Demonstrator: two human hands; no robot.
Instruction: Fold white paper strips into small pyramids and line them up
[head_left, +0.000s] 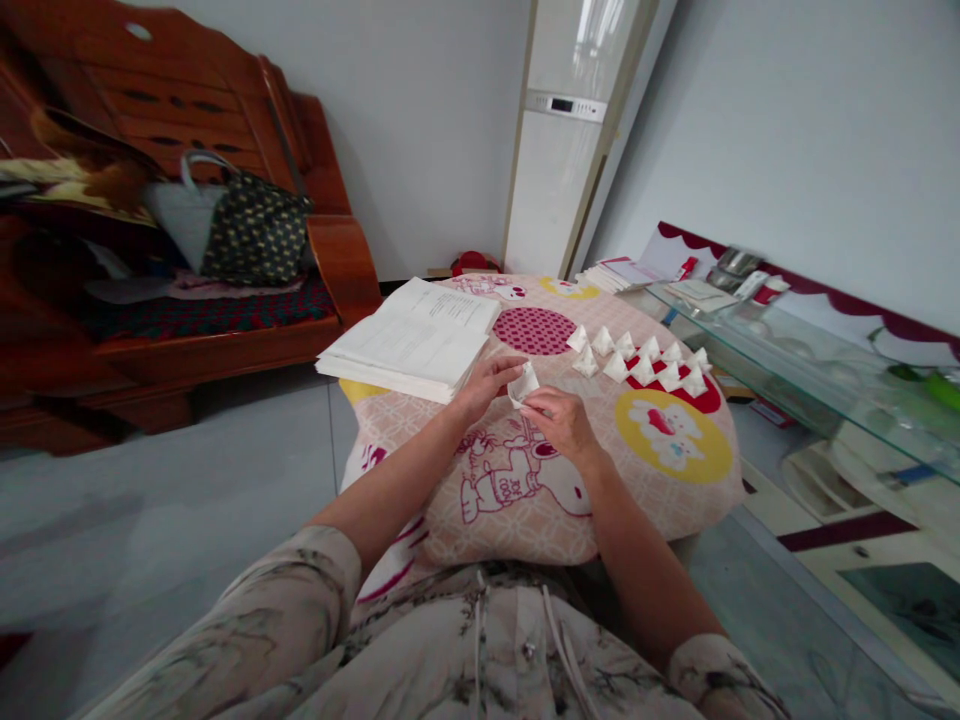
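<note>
A small piece of folded white paper [523,384] is held up between my two hands above the patterned cloth. My left hand [487,386] grips its left side, thumb and fingers closed at the edge. On the lower right side my right hand [559,416] pinches the same paper. Several small white folded paper pieces with pointed tops [643,370] stand in two rows on the cloth, to the right and beyond my hands. A thick stack of printed white paper sheets [409,340] lies left of my left hand.
The round table wears a pink patterned cloth [450,540]. Along the right wall runs a glass-topped cabinet [817,370] with papers, a metal bowl [739,262] and a red-and-white cup [769,290]. A wooden bench [225,350] holding bags stands at left; a tall white air conditioner [551,190] stands behind.
</note>
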